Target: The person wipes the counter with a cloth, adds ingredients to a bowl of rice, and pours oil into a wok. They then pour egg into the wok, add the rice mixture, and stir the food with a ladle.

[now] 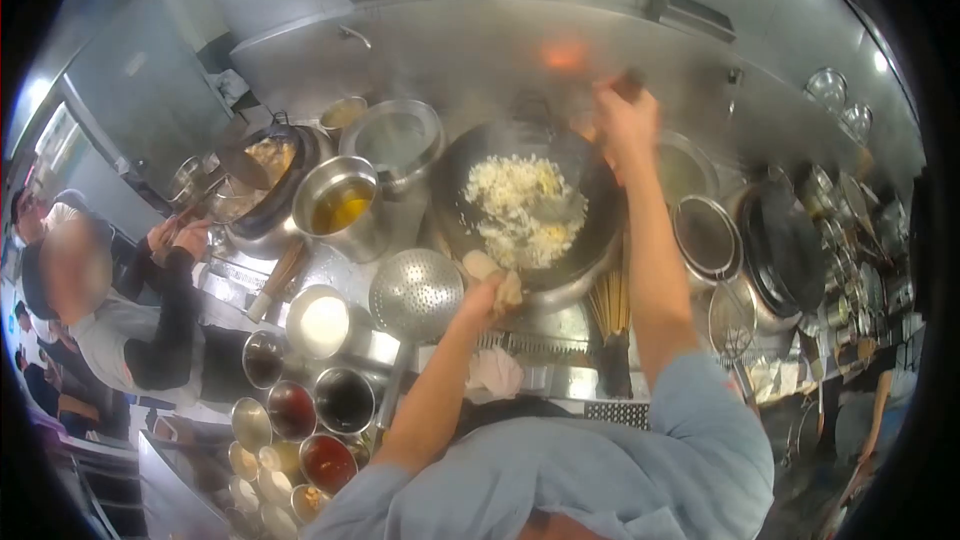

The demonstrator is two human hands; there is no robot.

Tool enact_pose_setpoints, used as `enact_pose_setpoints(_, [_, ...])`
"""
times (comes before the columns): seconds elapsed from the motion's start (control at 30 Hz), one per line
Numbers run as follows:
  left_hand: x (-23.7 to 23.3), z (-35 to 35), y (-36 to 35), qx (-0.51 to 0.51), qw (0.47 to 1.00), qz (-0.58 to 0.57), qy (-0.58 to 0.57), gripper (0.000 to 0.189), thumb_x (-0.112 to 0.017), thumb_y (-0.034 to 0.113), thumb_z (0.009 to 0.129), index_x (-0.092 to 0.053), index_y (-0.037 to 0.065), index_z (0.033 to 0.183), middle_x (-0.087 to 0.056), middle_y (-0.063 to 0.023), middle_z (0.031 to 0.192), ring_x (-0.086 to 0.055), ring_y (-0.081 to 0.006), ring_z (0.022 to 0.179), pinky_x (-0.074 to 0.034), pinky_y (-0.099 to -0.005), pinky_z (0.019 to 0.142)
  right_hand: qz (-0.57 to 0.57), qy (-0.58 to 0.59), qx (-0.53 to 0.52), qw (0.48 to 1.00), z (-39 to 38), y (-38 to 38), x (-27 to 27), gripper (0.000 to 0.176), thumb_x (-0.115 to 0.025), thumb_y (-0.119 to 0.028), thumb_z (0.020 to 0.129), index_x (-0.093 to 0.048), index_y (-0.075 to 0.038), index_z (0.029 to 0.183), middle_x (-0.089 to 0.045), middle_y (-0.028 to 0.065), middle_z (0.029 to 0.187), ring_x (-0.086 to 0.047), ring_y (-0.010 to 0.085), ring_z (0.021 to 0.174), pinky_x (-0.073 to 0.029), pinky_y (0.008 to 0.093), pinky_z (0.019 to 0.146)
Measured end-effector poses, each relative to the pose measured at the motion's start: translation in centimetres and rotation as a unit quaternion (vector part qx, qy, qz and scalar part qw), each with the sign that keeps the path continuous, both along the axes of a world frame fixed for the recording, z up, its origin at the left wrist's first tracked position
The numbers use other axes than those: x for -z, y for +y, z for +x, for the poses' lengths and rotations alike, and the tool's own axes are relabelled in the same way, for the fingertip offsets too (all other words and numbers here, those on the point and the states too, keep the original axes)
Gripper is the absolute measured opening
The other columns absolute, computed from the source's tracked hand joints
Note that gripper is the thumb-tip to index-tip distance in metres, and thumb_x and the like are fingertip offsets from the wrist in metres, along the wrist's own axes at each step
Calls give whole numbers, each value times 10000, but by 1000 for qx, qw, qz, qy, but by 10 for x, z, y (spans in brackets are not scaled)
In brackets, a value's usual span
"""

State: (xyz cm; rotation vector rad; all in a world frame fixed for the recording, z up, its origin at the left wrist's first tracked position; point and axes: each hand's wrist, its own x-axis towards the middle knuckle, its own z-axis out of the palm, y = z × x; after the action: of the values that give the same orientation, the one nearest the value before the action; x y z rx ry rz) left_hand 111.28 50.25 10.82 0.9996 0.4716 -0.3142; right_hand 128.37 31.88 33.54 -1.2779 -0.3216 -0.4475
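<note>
In the middle of the head view a dark wok sits on the range, with white rice and bits of yellow egg in it. My left hand is closed round a folded, pale cloth at the wok's near left rim. Past the far right rim, my right hand is wrapped around the dark handle end of a ladle. The ladle's bowl rests among the rice, and much of its shaft is hard to make out.
Left of the wok stand a pot of yellow oil and a perforated skimmer. Several sauce containers crowd the lower left. A co-worker works at another wok. A round strainer lies to the right.
</note>
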Motion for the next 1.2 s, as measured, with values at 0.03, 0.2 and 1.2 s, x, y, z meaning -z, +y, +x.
enact_pose_setpoints(0.03, [-2, 0, 0, -13, 1000, 6, 4, 274, -533, 272, 937, -483, 52, 1093, -616, -86, 859, -587, -181, 583, -374, -225, 358, -38, 3, 18, 999, -11, 1, 0, 39, -595, -46, 793, -630, -38, 809, -544, 11, 624, -487, 92, 488, -358, 256, 436])
enact_pose_setpoints(0.2, [10, -7, 0, -8, 1000, -2, -3, 264, -530, 269, 934, -521, 30, 1046, -633, -99, 899, -601, -198, 594, -386, -234, 369, 63, -20, 62, 996, 18, -7, 2, 64, -575, -16, 806, -625, -35, 841, -548, 12, 648, -483, 105, 475, -371, 267, 427])
enact_pose_setpoints(1.2, [25, -38, -21, -15, 995, -83, -53, 168, -466, 203, 943, -540, 68, 876, -551, -52, 712, -562, -170, 614, -418, -283, 487, -20, 3, 187, 982, -3, 29, 12, 89, -610, -80, 790, -578, -46, 866, -547, 30, 633, -514, 133, 484, -409, 287, 423])
